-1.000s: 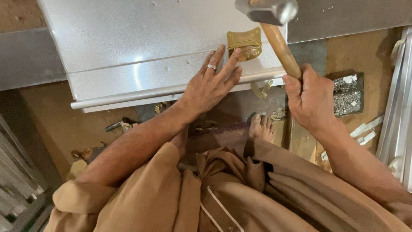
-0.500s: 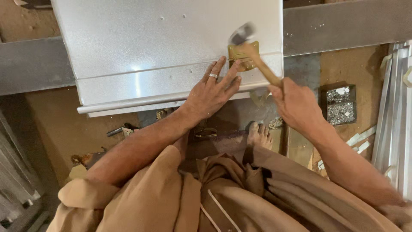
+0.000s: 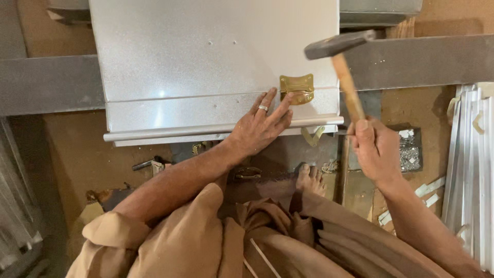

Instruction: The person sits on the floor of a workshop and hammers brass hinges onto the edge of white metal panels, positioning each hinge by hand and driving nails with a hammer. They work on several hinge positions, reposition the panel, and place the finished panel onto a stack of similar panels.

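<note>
Left hand point(image 3: 260, 128) lies flat, fingers spread and holding nothing, on the near edge of the grey metal sheet point(image 3: 206, 56), fingertips just beside the brass hinge plate point(image 3: 297, 88). Right hand point(image 3: 375, 152) is closed around the wooden handle of the hammer point(image 3: 342, 62), its head raised right of the plate. A misaimed blow could strike the fingertips or dent the sheet.

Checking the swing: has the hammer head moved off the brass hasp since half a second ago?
Yes. The hammer head was down on the brass hasp; now it is raised, up and right of it, in the right hand.
</note>
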The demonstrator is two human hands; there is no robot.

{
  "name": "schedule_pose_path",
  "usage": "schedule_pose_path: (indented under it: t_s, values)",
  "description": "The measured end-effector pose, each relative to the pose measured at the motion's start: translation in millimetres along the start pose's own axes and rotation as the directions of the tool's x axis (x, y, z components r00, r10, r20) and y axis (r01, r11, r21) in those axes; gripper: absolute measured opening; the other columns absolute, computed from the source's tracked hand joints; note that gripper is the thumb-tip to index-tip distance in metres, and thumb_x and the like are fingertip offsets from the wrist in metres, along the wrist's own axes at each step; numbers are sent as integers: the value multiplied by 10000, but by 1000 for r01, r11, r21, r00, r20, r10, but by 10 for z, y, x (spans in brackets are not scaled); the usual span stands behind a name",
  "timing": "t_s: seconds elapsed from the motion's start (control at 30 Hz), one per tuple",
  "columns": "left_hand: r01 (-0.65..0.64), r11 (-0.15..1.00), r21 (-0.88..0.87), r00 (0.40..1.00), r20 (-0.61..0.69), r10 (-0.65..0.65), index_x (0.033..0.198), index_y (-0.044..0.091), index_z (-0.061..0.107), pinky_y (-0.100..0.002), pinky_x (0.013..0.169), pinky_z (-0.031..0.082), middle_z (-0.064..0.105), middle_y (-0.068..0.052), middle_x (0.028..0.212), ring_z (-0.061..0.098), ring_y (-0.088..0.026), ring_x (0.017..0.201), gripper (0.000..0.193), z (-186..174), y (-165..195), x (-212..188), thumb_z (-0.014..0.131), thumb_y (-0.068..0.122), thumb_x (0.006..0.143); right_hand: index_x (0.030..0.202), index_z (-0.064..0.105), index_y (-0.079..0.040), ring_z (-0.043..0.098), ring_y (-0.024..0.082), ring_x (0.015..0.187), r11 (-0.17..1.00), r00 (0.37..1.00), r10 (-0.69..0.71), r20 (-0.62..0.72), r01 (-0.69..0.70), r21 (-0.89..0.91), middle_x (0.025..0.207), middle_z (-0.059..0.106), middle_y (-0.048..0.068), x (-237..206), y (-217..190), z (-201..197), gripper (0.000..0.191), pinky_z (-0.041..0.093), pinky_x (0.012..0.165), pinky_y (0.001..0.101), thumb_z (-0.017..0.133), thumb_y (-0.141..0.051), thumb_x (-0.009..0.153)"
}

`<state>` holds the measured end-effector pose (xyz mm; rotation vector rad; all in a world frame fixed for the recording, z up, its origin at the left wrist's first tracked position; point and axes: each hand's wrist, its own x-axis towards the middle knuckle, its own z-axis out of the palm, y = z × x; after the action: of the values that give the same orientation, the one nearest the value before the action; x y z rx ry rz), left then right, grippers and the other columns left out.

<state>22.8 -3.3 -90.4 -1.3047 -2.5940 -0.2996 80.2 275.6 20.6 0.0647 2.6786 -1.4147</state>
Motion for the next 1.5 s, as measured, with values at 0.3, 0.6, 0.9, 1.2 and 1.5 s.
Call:
schedule_pose_path:
  t_s: [0.3,0.6,0.9,1.2,1.5]
  values:
    - [12,1000,7,999,-48,-12,1332,77,626,-573,1188,437,283,-201,1635,399,-488,1429,359,66,8,-1,620,202,996,926,576,-69,566,159,632,849,899,-433,-72,380,-368,722,594,60,33,510,356,428,471,534,328,474,-375,1207]
    - [6,1000,30,999,-52,-5,1339,83,618,-559,1186,437,279,-204,1627,393,-475,1443,382,75,-5,7,627,149,963,812,535,-113,443,73,435,911,873,-321,-367,390,132,615,469,13,2,-130,-392,494,336,433,264,427,-473,1134]
    - [-1,999,36,1000,-27,2,1324,65,612,-578,1166,435,292,-217,1613,396,-507,1420,388,24,-32,51,614,157,946,965,620,27,523,257,543,886,1000,6,26,7,-464,651,573,174,46,393,384,408,438,504,401,598,-365,1077]
    - [7,999,36,998,-61,-5,1347,71,597,-571,1191,431,286,-206,1632,403,-492,1429,385,11,-6,11,618,188,981,815,569,-15,483,199,491,935,1000,-3,11,7,-354,607,527,116,65,672,419,410,398,487,362,636,-326,1075]
    - [31,999,20,924,380,-36,1577,52,366,-546,1111,375,228,-256,1636,394,-430,1372,1018,-339,-51,248,688,620,796,606,499,20,396,141,497,983,962,182,204,-174,-58,540,446,44,-791,1316,156,511,310,442,345,740,-264,955]
